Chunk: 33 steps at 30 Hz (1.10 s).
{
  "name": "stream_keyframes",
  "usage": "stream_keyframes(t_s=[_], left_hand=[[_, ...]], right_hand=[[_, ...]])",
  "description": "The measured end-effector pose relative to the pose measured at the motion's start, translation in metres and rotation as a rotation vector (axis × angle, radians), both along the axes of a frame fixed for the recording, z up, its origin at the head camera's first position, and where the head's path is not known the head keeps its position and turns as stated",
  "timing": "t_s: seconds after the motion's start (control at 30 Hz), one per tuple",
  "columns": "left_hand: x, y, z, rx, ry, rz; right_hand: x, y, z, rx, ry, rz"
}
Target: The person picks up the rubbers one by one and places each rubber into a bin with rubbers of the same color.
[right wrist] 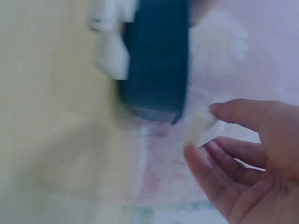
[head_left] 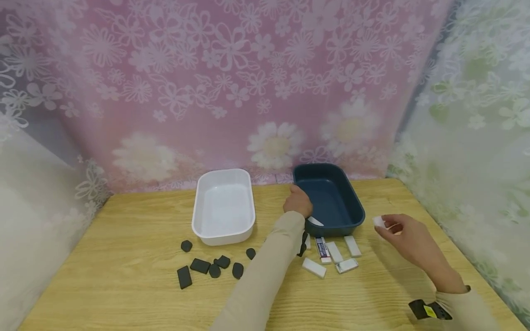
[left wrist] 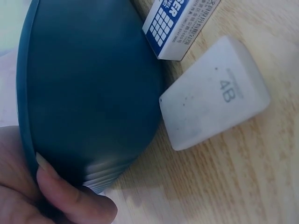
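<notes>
My left hand point(head_left: 298, 201) grips the left rim of a dark blue plastic basin point(head_left: 331, 197). In the left wrist view its thumb point(left wrist: 70, 196) lies against the basin's outer wall. My right hand point(head_left: 407, 239) is raised to the right of the basin and pinches a small white eraser point(head_left: 378, 222) between thumb and fingertips. A white piece point(head_left: 315, 221) shows inside the basin, near its front left. Before the basin lie several white erasers point(head_left: 313, 267), one in a blue-and-white sleeve point(head_left: 323, 249). An eraser marked 4B point(left wrist: 215, 93) sits close to the basin wall in the left wrist view.
A white basin point(head_left: 224, 239) stands to the left of the blue one. Several flat black pieces point(head_left: 200, 265), some rectangular and some rounded, lie in front of it on the wooden table point(head_left: 124, 257). Flowered curtains point(head_left: 198, 92) hang behind and at the sides.
</notes>
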State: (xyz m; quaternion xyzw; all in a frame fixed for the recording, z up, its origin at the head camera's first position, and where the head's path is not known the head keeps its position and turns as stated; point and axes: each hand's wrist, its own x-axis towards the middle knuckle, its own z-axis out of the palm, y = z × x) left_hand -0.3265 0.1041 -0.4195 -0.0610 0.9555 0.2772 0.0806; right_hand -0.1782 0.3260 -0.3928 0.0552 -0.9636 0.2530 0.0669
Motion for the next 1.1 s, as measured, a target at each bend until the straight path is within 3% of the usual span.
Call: stream_keyframes(t_s=[0.03, 0.13, 0.23, 0.27, 0.47, 0.67, 0.87, 1.1], left_hand=[[-0.003, 0.001, -0.004, -0.008, 0.022, 0.003], [-0.003, 0.001, -0.004, -0.015, 0.023, 0.008], [-0.003, 0.001, -0.003, -0.017, 0.024, 0.024], [0.000, 0.000, 0.002, -0.011, 0.005, 0.027], [0.005, 0.002, 0.003, -0.022, 0.018, 0.039], [0.001, 0.001, 0.001, -0.017, 0.046, 0.041], [0.000, 0.000, -0.003, -0.022, 0.043, 0.040], [0.000, 0.001, -0.002, -0.022, 0.033, 0.024]], right_hand=[[-0.002, -0.001, 0.004, -0.001, 0.034, 0.002], [-0.011, -0.007, 0.014, -0.010, 0.095, 0.018], [-0.024, -0.021, 0.019, -0.022, 0.102, 0.047], [-0.029, -0.025, 0.020, -0.028, 0.096, 0.055], [-0.055, -0.050, 0.019, -0.029, 0.027, 0.067], [-0.077, -0.069, 0.008, 0.025, -0.033, 0.123], [-0.090, -0.081, -0.005, 0.068, -0.082, 0.160], [-0.099, -0.088, -0.010, 0.081, -0.214, 0.216]])
